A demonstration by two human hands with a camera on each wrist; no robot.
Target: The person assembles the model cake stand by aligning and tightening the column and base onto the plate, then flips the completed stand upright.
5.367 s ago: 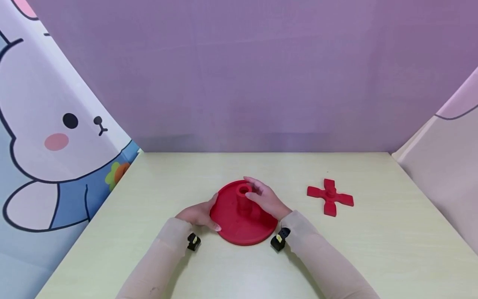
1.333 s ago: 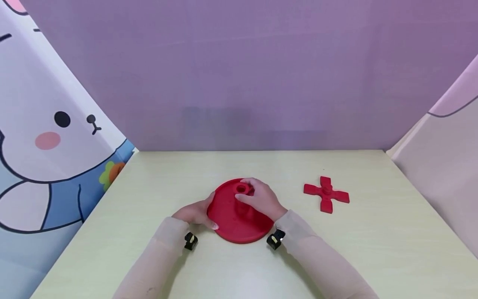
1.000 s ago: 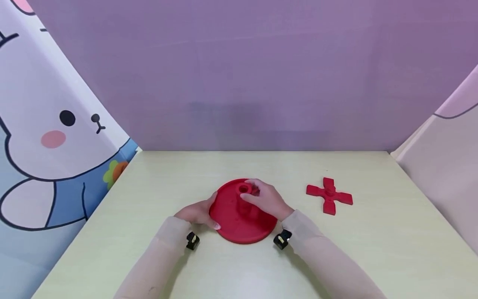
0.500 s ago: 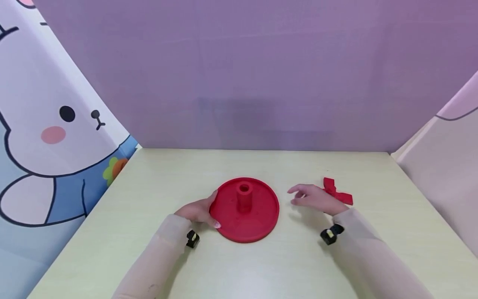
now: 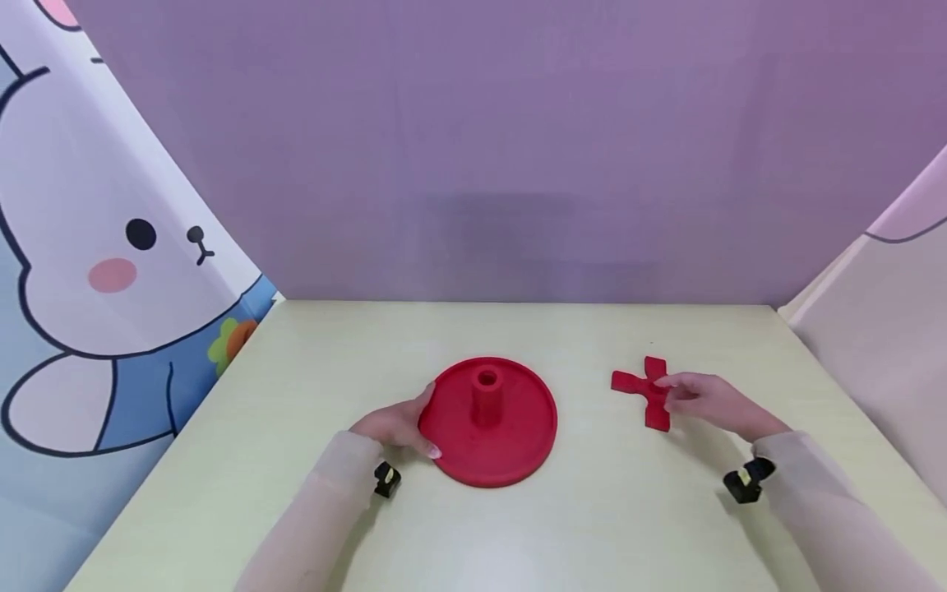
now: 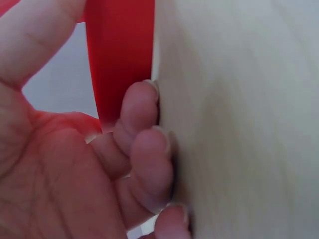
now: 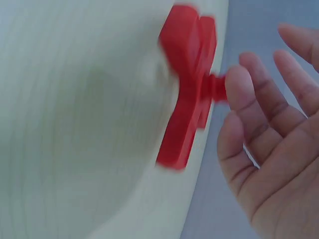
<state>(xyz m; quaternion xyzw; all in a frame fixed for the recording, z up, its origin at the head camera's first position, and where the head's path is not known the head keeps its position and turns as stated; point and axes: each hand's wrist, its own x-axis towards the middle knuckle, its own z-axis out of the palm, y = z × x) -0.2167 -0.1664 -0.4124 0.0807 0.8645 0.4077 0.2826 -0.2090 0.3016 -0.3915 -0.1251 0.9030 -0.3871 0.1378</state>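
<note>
A red round base [image 5: 459, 444] with a raised rim and an upright hollow post [image 5: 487, 403] lies on the table. My left hand [image 5: 392, 427] grips its left rim, thumb and forefinger spread along the edge. In the left wrist view, curled fingers [image 6: 149, 164] rest on the table beside the red rim [image 6: 119, 55]. To the right lies a red four-armed cross piece [image 5: 656, 415] with a short knob at its centre; the right arm is hidden. My right hand [image 5: 710, 403] reaches over it, fingertips close to the knob [image 7: 215, 88], fingers loosely bent and apart.
The pale wooden table [image 5: 333, 345] ends at a purple backdrop [image 5: 518, 164]. A cartoon-printed cloth [image 5: 89, 205] hangs at the left, and a pale cloth [image 5: 880, 329] at the right. Each wrist wears a small black camera.
My right hand has let go of the hollow post and moved right, past the base's edge, to the cross piece. My left hand has stayed at the base's left rim.
</note>
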